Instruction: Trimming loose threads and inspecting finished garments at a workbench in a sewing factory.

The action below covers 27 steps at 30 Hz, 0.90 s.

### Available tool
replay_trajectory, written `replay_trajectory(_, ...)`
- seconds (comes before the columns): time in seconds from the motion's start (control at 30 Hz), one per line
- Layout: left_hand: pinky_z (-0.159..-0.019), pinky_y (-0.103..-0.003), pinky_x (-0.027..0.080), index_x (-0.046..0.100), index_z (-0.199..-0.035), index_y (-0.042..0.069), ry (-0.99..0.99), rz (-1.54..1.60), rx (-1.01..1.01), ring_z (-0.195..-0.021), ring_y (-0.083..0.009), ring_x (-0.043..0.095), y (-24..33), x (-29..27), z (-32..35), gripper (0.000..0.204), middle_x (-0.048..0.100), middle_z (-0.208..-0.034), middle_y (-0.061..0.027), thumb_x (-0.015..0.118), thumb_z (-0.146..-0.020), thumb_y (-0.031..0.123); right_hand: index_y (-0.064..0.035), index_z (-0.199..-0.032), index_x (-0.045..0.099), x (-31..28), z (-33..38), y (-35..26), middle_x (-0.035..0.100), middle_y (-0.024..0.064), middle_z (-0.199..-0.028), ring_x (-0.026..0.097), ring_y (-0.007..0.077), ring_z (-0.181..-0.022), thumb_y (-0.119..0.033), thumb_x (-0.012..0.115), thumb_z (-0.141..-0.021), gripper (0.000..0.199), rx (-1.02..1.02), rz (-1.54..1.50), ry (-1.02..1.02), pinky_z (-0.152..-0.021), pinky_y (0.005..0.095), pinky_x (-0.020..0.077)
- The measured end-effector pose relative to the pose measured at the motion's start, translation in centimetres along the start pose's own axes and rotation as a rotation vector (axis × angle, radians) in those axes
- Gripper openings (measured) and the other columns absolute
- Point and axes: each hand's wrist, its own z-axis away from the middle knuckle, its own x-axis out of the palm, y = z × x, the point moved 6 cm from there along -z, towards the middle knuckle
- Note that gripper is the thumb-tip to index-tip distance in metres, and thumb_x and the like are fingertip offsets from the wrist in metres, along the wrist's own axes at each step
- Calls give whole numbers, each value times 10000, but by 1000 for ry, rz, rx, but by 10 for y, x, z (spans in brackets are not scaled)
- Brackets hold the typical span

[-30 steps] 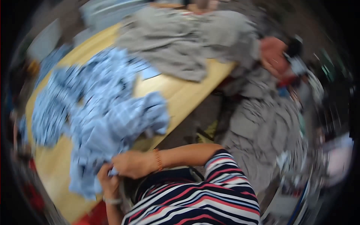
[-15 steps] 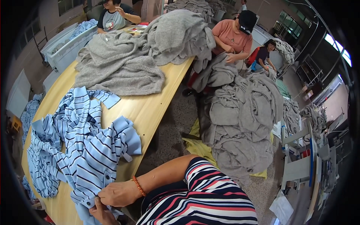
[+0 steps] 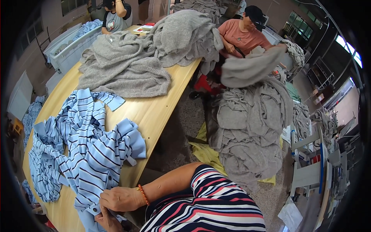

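Observation:
A light-blue button-front knit top [image 3: 96, 154] with dark stripes lies crumpled over the near left of the table. Its lower front edge, with dark round buttons, is between my two hands. My right hand [image 3: 120, 199], with an orange bead bracelet on its wrist, is closed with its fingertips pinching the cloth beside the buttons. Just below it, my left hand [image 3: 108, 221] grips the same edge, its thumb on top near a button. The right hand covers part of the left hand and the cloth there.
Grey knit sweaters [image 3: 123, 65] are heaped on the far part of the wooden table [image 3: 162, 112]. A tall grey garment pile [image 3: 247, 127] stands right of it over yellow cloth [image 3: 208, 149]. A co-worker [image 3: 245, 34] stands behind that pile; another person [image 3: 116, 15] is at the table's far end.
My hands stay on the striped top's buttoned edge, barely shifted. The co-worker at the right has swung a grey garment up and rightward, blurred. The person at the far end has raised an arm.

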Motion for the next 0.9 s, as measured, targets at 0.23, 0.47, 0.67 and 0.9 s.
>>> replay_trajectory(0.23, -572, -275, 453, 681, -854, -42, -167, -251, 296, -611, -145, 551, 28, 21, 8, 452, 664, -736, -127, 705, -842, 409, 13, -767, 533, -1, 1, 16, 554, 146, -816, 582, 274, -771, -103, 549, -769, 117, 30, 66, -77, -646, 344, 494)
replay_trajectory(0.47, -802, -266, 456, 579, -1036, -54, -292, -241, 487, -903, -138, 582, -5, 13, -18, 157, 636, -989, -88, 545, -946, 70, 21, -776, 548, 14, 0, 29, 560, 175, -855, 592, 319, -828, -90, 580, -760, 116, 104, -121, -210, -729, 381, 485)
replay_trajectory(0.67, -705, -247, 438, 602, -970, -36, -301, -246, 450, -775, -101, 552, -5, 17, -25, 203, 634, -876, -56, 541, -967, 157, 31, -825, 560, 15, 2, 44, 536, 183, -866, 573, 344, -864, -30, 589, -720, 125, 129, -244, -275, -770, 399, 471)
replay_trajectory(0.9, -631, -225, 387, 551, -792, 31, -310, -168, 365, -681, -67, 489, -21, 14, -38, 257, 582, -769, -20, 542, -973, 214, 18, -829, 592, 23, 3, 58, 521, 162, -868, 571, 331, -859, -26, 578, -716, 122, 94, -350, -296, -762, 384, 469)
